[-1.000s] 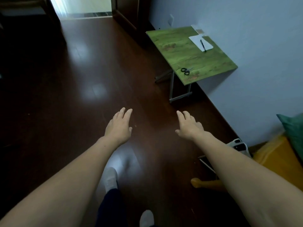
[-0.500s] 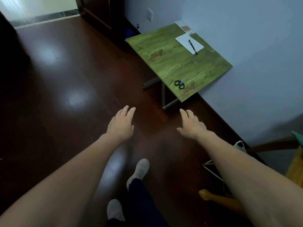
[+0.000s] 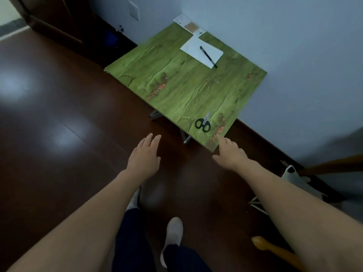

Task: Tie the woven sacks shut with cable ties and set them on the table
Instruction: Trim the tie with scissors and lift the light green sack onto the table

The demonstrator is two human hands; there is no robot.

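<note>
Bare left hand and right hand, forearms bare along their whole visible length. Dark navy trousers. Pale grey-white shoes, rounded toes.

**No writing that can be read**

No word, number or brand can be made out here. The white sheet on the green table shows no writing that can be recognised; a dark pen lies across it. The pale card at the far corner of the table, against the wall, carries a brown patch and some small marks, but these are too small and blurred to read. The scissors near the front edge show only plain black handles.
</note>
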